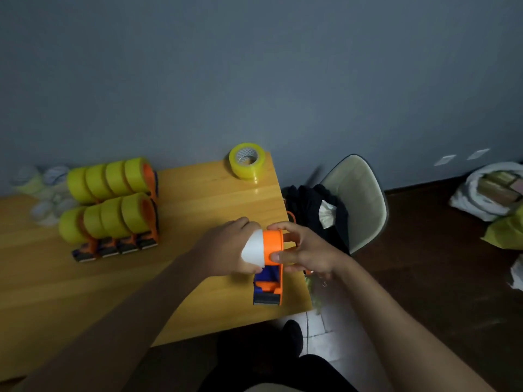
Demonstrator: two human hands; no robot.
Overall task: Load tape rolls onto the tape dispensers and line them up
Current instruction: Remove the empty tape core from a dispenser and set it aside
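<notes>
An orange and blue tape dispenser (272, 281) stands near the right edge of the wooden table (198, 306). My right hand (305, 256) grips its orange hub from the right. My left hand (226, 250) holds a white cone-shaped piece (254, 248) against the hub from the left. A loose yellow tape roll (246, 160) lies at the table's back edge. Two rows of loaded dispensers (113, 210) with yellow rolls stand at the left.
Blurred clear wrappers (42, 190) lie at the far left of the table. A white chair (359, 199) with dark clothing (311, 210) stands right of the table. Bags (492, 190) sit on the dark floor at the far right.
</notes>
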